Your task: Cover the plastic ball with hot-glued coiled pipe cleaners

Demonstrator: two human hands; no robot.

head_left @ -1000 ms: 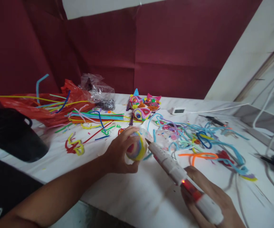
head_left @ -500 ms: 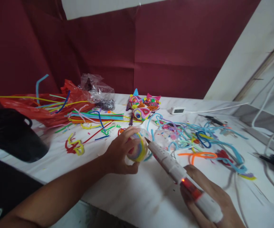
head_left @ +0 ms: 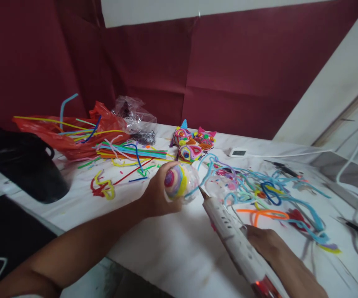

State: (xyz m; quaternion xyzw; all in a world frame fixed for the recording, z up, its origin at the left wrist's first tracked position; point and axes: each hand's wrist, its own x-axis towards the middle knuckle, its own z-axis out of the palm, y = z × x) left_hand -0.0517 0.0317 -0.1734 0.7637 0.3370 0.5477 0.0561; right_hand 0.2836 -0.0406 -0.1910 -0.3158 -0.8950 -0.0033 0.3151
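Note:
My left hand (head_left: 158,194) is wrapped round a clear plastic ball (head_left: 179,181) that is partly covered in coiled pink, purple and yellow pipe cleaner. A light blue pipe cleaner (head_left: 204,179) trails from the ball's right side. My right hand (head_left: 275,250) grips a white hot glue gun (head_left: 233,234) with a red light near its back. The gun's metal nozzle points at the ball, close to the blue strand; whether they touch I cannot tell. Behind the ball sit several finished colourful pipe-cleaner figures (head_left: 193,142) with coloured ears and eyes.
Loose pipe cleaners (head_left: 262,190) lie tangled on the right of the white table (head_left: 154,252). A red plastic bag (head_left: 36,132), a bundle of pipe cleaners (head_left: 135,151) and a black container (head_left: 26,165) stand left. A small white digital display (head_left: 237,152) and cables are at the back right.
The glue gun's nozzle has drawn back a little from the ball and points lower. The ball has turned in my left hand, showing more of its coil. The whole view has shifted slightly.

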